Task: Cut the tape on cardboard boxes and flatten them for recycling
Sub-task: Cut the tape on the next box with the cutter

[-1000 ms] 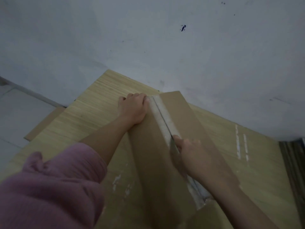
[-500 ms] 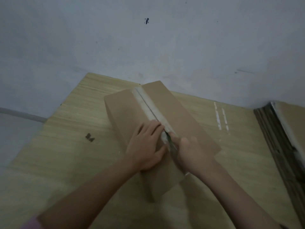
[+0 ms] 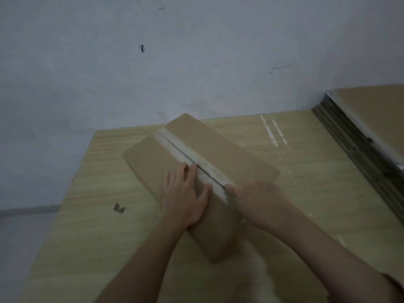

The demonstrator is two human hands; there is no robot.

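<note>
A long brown cardboard box (image 3: 220,154) lies slantwise on a pale wooden board (image 3: 91,215). A strip of whitish tape (image 3: 192,156) runs along its top seam, with a dark slit down the middle. My left hand (image 3: 184,197) lies flat on the left flap, fingers straight, beside the seam. My right hand (image 3: 255,197) grips a small blade (image 3: 230,199) whose tip sits in the tape at the near end of the slit. The blade's handle is hidden in my fist.
A stack of flattened cardboard (image 3: 367,136) lies at the right edge of the board. A grey wall (image 3: 196,51) rises just behind the box. A small cardboard scrap (image 3: 119,208) and white tape residue (image 3: 273,132) mark the board. Grey floor lies left.
My left hand moved from the box's far end to press beside the seam. My right hand has drawn the blade nearer along the tape, lengthening the slit. The view swung right, showing the stack.
</note>
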